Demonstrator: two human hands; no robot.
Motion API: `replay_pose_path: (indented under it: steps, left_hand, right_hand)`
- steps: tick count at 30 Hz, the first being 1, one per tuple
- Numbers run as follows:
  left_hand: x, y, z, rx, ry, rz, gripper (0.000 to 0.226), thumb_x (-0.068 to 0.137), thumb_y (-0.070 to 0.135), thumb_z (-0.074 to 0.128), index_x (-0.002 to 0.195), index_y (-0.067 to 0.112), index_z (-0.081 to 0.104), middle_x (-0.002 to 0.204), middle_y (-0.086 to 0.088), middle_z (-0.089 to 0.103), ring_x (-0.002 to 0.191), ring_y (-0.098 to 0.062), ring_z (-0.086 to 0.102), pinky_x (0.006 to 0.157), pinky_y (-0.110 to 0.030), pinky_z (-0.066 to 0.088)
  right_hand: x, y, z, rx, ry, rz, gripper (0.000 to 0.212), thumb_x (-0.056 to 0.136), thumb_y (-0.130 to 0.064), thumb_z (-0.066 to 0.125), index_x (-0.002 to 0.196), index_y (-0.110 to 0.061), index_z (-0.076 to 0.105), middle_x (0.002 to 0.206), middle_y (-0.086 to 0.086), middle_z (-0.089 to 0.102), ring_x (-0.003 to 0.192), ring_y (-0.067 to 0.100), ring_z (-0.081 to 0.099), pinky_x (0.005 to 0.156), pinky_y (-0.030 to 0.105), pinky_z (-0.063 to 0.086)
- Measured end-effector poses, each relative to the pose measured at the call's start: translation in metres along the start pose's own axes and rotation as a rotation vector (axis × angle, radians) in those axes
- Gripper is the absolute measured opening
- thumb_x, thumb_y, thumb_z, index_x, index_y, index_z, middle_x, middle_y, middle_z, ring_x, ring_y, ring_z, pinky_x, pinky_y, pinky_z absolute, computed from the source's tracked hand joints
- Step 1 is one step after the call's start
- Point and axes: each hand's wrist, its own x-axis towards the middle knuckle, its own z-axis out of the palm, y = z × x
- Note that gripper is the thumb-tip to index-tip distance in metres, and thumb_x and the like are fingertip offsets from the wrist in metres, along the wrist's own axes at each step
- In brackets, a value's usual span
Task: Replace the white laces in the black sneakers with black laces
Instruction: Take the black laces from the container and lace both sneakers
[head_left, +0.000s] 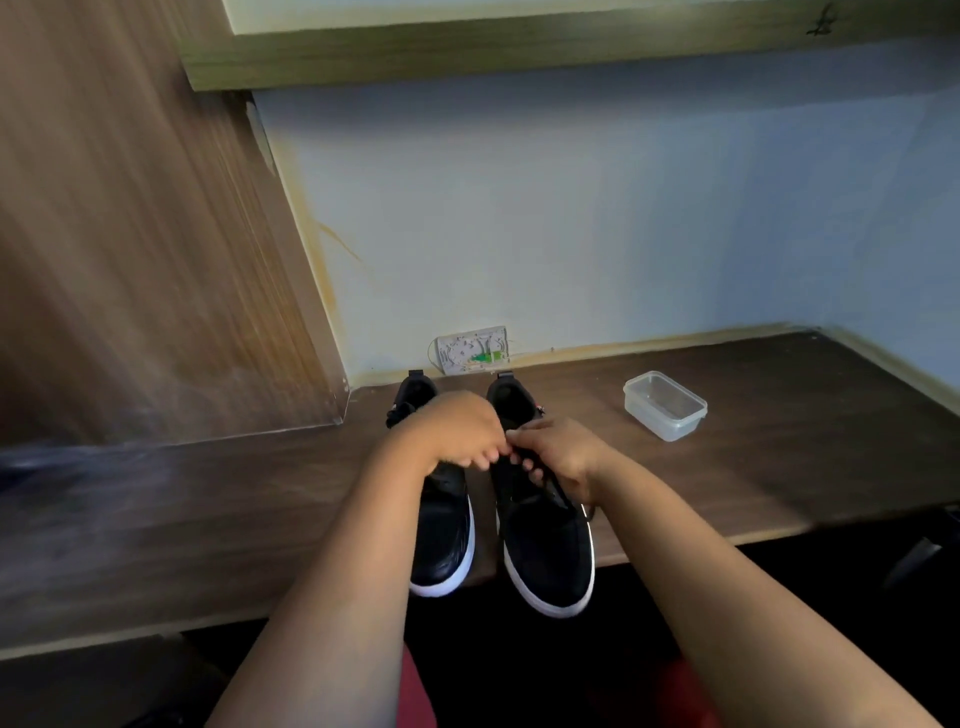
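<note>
Worktop (779, 441): dark wood-grain finish, smooth, faint sheen. Side panel (130, 234): lighter wood-grain laminate, smooth. Left sneaker (441, 540): black upper, smooth and glossy like leather; white sole looks like rubber. Right sneaker (550, 551): black upper, matt and finely textured like cloth; same white sole. Container (665, 405): clear plastic, slightly frosted. Wall (571, 208): matt paint.

Left hand (460, 428): forearm extended forward, fingers curled downward, knuckles up. Right hand (558, 451): forearm extended, fingers curled, fingertips meeting the left hand's. Both forearms bare.
</note>
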Motion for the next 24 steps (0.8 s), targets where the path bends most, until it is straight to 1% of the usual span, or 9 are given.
replay_pose_path:
  steps: [3,6,9,13,17,19,20,21,24]
  left_hand:
    - [0.019,-0.007,0.016,-0.310,0.222,-0.063,0.031,0.097,0.031,0.056,0.101,0.002,0.067,0.090,-0.011,0.069,0.077,-0.019,0.069,0.068,-0.027,0.059]
    - [0.033,-0.012,0.035,-0.488,0.129,-0.185,0.022,0.097,0.023,0.057,0.096,0.004,0.066,0.083,-0.009,0.065,0.065,-0.017,0.064,0.065,-0.027,0.058]
    - [0.038,-0.016,0.038,-0.540,0.103,-0.200,0.021,0.097,0.006,0.050,0.080,0.009,0.062,0.073,-0.006,0.062,0.065,-0.014,0.060,0.073,-0.027,0.054]
    - [0.036,-0.018,0.034,-0.736,0.072,-0.237,0.015,0.101,0.011,0.047,0.089,0.008,0.057,0.073,-0.003,0.056,0.070,-0.015,0.060,0.068,-0.024,0.054]
    - [0.031,-0.018,0.026,-1.113,-0.040,-0.286,0.019,0.101,0.009,0.044,0.093,0.002,0.059,0.068,-0.001,0.046,0.071,-0.016,0.057,0.083,-0.037,0.050]
    - [0.031,-0.013,0.022,-1.329,0.027,-0.255,0.020,0.100,0.005,0.041,0.098,-0.002,0.059,0.063,-0.001,0.041,0.056,-0.010,0.046,0.068,-0.029,0.049]
    - [0.030,-0.010,0.020,-1.281,0.067,-0.198,0.019,0.099,0.005,0.041,0.099,-0.001,0.060,0.061,0.000,0.041,0.050,-0.008,0.039,0.057,-0.023,0.043]
    - [0.028,-0.008,0.019,-1.074,0.130,-0.114,0.018,0.097,0.006,0.045,0.098,0.002,0.063,0.062,0.001,0.043,0.049,-0.007,0.037,0.052,-0.020,0.037]
    - [0.021,-0.006,0.024,-0.056,0.303,0.232,0.006,0.085,0.012,0.061,0.086,0.012,0.066,0.070,0.006,0.053,0.066,-0.010,0.050,0.060,-0.024,0.038]
  right_hand:
    - [-0.006,-0.006,-0.002,-0.517,0.073,-0.201,0.019,0.092,-0.020,0.061,0.077,-0.010,0.069,0.070,0.003,0.062,0.060,0.011,0.051,0.057,0.021,0.040]
    - [-0.009,-0.009,-0.007,-0.950,0.064,-0.262,0.010,0.087,-0.023,0.067,0.079,-0.018,0.068,0.073,-0.003,0.059,0.068,0.008,0.052,0.065,0.022,0.038]
    - [-0.014,-0.010,-0.014,-0.769,-0.049,-0.238,0.014,0.090,-0.007,0.059,0.085,-0.015,0.070,0.075,-0.001,0.066,0.065,0.007,0.055,0.063,0.019,0.043]
    - [-0.019,-0.018,-0.029,-0.558,0.031,-0.202,0.026,0.092,0.005,0.048,0.099,-0.011,0.067,0.079,-0.001,0.069,0.062,0.008,0.053,0.059,0.018,0.045]
    - [-0.021,-0.030,-0.055,-0.991,0.113,-0.156,0.013,0.093,-0.017,0.059,0.102,-0.020,0.068,0.088,-0.003,0.074,0.068,0.005,0.054,0.066,0.023,0.043]
    - [-0.026,-0.033,-0.062,-1.103,0.024,-0.145,0.012,0.094,-0.025,0.059,0.094,-0.022,0.071,0.084,-0.009,0.073,0.080,0.005,0.057,0.069,0.021,0.041]
    - [-0.028,-0.034,-0.062,-1.060,0.000,-0.188,0.013,0.094,-0.026,0.059,0.089,-0.024,0.071,0.081,-0.011,0.072,0.083,0.006,0.059,0.072,0.023,0.041]
    - [-0.030,-0.035,-0.060,-0.980,0.000,-0.261,0.013,0.094,-0.026,0.059,0.086,-0.026,0.070,0.080,-0.011,0.071,0.084,0.008,0.059,0.076,0.025,0.042]
    - [-0.027,-0.036,-0.046,-0.661,0.099,-0.472,0.011,0.095,-0.026,0.060,0.089,-0.024,0.069,0.085,-0.006,0.072,0.086,0.012,0.061,0.081,0.026,0.044]
